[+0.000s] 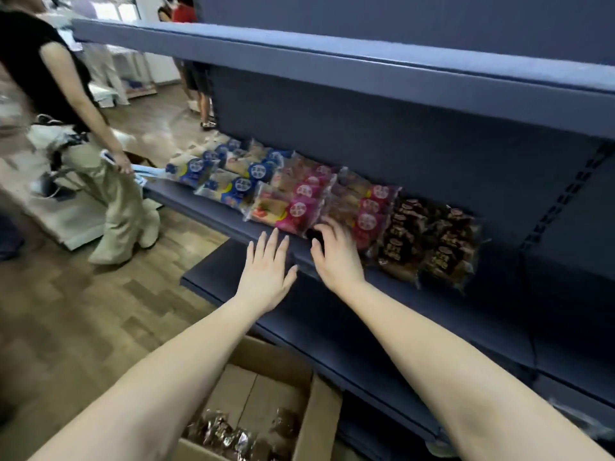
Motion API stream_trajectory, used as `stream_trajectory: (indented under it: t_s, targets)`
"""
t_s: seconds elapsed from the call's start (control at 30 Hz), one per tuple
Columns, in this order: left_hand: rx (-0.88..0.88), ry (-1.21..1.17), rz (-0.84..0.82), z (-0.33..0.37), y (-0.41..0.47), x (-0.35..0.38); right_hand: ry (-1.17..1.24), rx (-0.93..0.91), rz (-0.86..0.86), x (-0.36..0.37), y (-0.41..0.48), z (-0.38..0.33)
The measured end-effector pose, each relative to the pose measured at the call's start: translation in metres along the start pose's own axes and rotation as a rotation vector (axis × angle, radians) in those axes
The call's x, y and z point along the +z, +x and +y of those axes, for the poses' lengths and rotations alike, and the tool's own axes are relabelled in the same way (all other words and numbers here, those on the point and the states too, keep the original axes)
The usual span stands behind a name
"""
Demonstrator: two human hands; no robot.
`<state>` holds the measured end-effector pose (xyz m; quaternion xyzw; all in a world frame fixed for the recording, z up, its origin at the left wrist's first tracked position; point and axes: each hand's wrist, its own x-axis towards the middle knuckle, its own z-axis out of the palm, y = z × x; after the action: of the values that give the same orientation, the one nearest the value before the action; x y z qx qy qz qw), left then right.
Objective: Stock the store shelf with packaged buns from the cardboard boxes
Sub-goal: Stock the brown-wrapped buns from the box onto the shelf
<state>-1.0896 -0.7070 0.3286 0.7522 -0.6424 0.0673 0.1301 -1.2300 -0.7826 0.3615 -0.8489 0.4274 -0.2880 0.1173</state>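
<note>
On the dark blue shelf (206, 204) lie rows of packaged buns: blue-labelled packs (233, 176) at the left, pink-labelled packs (299, 201) in the middle, dark brown packs (429, 241) at the right. My left hand (266, 267) hovers flat with fingers spread just in front of the shelf's edge, holding nothing. My right hand (336, 251) has curled fingers resting at the front of the pink packs (366, 211), gripping nothing. An open cardboard box (319, 404) below my arms holds several brown-wrapped buns (229, 434).
An empty blue shelf (366, 58) overhangs above, and a lower blue shelf (213, 277) juts out beneath. Another person (66, 104) in a black top and beige trousers stands at the left on the wood floor (73, 327). More people stand far back.
</note>
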Motion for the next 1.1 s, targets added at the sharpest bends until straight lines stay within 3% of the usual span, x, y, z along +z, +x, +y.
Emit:
stream_trajectory:
  t_s: [0.27,0.5,0.77,0.9,1.1]
  targets:
    - [-0.184,0.052,-0.19,-0.085,-0.063,0.014,-0.037,-0.201,-0.415,0.087,-0.015,-0.051]
    - [-0.286,0.021,-0.568,-0.131,-0.108,0.058,-0.112,-0.032,-0.885,0.166,-0.034,-0.049]
    - [-0.377,-0.093,-0.897,-0.165,-0.186,0.155,-0.091,0.142,-1.103,0.257,-0.122,-0.025]
    - [-0.335,-0.118,-1.059,-0.168,-0.226,0.21,-0.079,0.218,-1.187,0.303,-0.17,-0.008]
    - [-0.318,-0.171,-1.054,-0.191,-0.227,0.301,-0.095,0.311,-1.23,0.389,-0.214,0.03]
